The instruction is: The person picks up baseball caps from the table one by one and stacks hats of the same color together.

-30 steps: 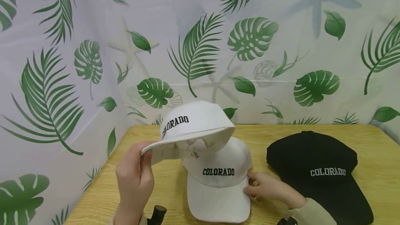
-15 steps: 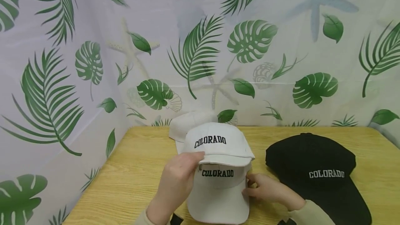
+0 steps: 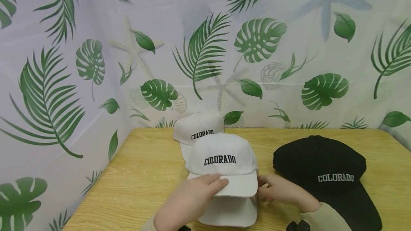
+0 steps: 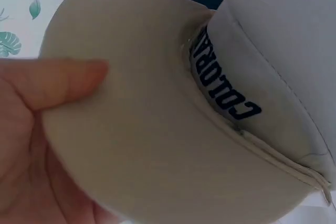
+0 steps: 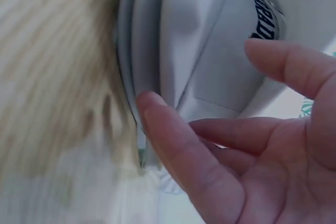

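A white cap (image 3: 221,147) with black COLORADO lettering sits over another white cap (image 3: 231,211), whose brim shows below. My left hand (image 3: 189,197) pinches the upper cap's brim, fingers on top. In the left wrist view, the thumb (image 4: 68,80) lies against the brim's underside (image 4: 142,119), and the lower cap's lettering (image 4: 226,85) shows beyond it. My right hand (image 3: 282,191) is at the right side of the stack. In the right wrist view, a fingertip touches the layered cap edges (image 5: 147,40), and the thumb (image 5: 283,64) stands apart near the white crown.
Behind the stack stands another white COLORADO cap (image 3: 189,127), partly hidden. A black COLORADO cap (image 3: 318,159) lies at the right, close to my right forearm. The wooden table (image 3: 128,174) meets a leaf-patterned cloth (image 3: 282,92) at its back edge.
My left hand has brought the upper white cap from the left, over and down onto the other white cap, uncovering the cap behind. The right hand stays at the stack's side.
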The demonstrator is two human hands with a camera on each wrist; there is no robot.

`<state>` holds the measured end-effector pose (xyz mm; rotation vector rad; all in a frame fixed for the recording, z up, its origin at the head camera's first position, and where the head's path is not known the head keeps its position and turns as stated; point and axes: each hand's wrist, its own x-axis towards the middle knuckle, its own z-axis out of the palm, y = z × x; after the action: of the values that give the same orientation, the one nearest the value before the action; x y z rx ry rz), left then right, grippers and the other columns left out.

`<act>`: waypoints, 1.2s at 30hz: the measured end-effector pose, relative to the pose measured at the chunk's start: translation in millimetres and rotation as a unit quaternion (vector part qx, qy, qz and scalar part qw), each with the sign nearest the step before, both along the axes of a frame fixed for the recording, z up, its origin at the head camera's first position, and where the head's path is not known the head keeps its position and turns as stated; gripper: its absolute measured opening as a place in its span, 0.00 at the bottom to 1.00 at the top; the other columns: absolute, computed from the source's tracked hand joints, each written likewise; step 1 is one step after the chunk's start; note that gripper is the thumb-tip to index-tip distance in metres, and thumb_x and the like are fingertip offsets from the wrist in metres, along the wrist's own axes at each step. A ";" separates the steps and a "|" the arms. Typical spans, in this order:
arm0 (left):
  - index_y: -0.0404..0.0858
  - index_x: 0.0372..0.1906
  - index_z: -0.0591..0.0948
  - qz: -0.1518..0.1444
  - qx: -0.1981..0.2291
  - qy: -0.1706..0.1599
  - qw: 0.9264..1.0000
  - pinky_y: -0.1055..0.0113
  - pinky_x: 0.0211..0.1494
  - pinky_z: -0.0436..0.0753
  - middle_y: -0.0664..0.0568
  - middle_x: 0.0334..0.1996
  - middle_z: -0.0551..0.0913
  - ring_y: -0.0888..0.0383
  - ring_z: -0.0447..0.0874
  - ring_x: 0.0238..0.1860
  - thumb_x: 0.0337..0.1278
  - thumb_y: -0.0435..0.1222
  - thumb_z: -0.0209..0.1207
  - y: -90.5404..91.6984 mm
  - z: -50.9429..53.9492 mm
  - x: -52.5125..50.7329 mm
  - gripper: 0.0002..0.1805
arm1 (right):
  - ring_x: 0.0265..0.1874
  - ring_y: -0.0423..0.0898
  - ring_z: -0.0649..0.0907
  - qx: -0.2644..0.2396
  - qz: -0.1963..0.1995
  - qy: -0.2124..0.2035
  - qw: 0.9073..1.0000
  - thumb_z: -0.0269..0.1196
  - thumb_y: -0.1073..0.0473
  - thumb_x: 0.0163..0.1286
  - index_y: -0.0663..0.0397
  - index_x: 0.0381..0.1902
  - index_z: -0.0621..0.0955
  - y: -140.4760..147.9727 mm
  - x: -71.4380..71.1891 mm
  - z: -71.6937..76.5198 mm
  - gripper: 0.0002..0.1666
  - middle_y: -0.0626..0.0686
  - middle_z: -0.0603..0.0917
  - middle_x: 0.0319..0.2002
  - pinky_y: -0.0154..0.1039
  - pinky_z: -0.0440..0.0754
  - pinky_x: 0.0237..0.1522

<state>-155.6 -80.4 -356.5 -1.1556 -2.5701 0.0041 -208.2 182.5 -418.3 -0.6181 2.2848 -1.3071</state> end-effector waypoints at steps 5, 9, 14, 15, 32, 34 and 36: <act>0.53 0.55 0.73 0.023 -0.057 -0.072 0.996 0.69 0.41 0.76 0.57 0.53 0.74 0.60 0.75 0.47 0.52 0.38 0.58 6.4 -1.0 5.5 0.22 | 0.32 0.51 0.79 0.014 -0.014 -0.001 1.000 0.51 0.60 0.65 0.71 0.49 0.71 3.5 1.3 5.3 0.19 0.58 0.76 0.39 0.44 0.78 0.31; 0.54 0.55 0.72 0.028 -0.088 -0.131 0.987 0.68 0.41 0.75 0.55 0.54 0.73 0.58 0.74 0.49 0.48 0.35 0.60 10.7 -9.2 6.9 0.26 | 0.34 0.52 0.79 0.023 -0.043 -0.022 0.999 0.51 0.60 0.66 0.77 0.54 0.66 3.6 3.2 7.8 0.25 0.59 0.76 0.41 0.46 0.78 0.33; 0.57 0.58 0.69 0.049 -0.106 -0.204 0.972 0.69 0.42 0.74 0.56 0.57 0.70 0.57 0.74 0.49 0.43 0.32 0.63 10.3 -20.1 7.4 0.34 | 0.34 0.52 0.79 0.026 -0.046 -0.021 0.998 0.52 0.60 0.66 0.79 0.54 0.65 2.2 4.0 8.5 0.27 0.57 0.77 0.38 0.46 0.78 0.33; 0.58 0.59 0.69 0.050 -0.105 -0.209 0.971 0.70 0.42 0.74 0.57 0.57 0.69 0.57 0.74 0.49 0.42 0.33 0.64 9.9 -21.8 7.2 0.34 | 0.34 0.51 0.79 0.027 -0.044 -0.017 0.999 0.52 0.59 0.66 0.79 0.53 0.66 2.0 4.3 8.4 0.27 0.56 0.77 0.37 0.46 0.77 0.33; 0.38 0.40 0.79 0.040 0.127 -0.281 0.950 0.69 0.38 0.75 0.54 0.36 0.80 0.61 0.77 0.37 0.48 0.41 0.60 -38.9 -18.2 -28.7 0.15 | 0.29 0.49 0.78 0.050 -0.059 -0.020 0.997 0.55 0.56 0.64 0.83 0.54 0.62 1.8 1.6 5.6 0.33 0.57 0.78 0.36 0.44 0.76 0.30; 0.34 0.36 0.79 0.099 0.167 -0.309 0.931 0.65 0.35 0.75 0.51 0.32 0.79 0.57 0.77 0.33 0.49 0.42 0.60 -51.5 -21.4 -40.8 0.14 | 0.28 0.49 0.78 0.058 -0.064 -0.021 0.996 0.55 0.56 0.63 0.82 0.53 0.64 0.8 1.3 4.2 0.32 0.56 0.78 0.36 0.44 0.77 0.30; 0.30 0.37 0.78 0.137 0.192 -0.350 0.907 0.62 0.33 0.76 0.48 0.30 0.79 0.56 0.77 0.30 0.50 0.42 0.59 -61.3 -26.6 -50.5 0.17 | 0.24 0.47 0.77 0.054 -0.054 -0.022 0.997 0.55 0.57 0.63 0.79 0.50 0.68 0.1 0.4 0.1 0.28 0.54 0.77 0.31 0.41 0.76 0.27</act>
<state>-206.1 -141.7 -383.1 -0.7117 -3.0985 -0.9719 -207.8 182.6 -418.2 -0.4303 2.3641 -1.2232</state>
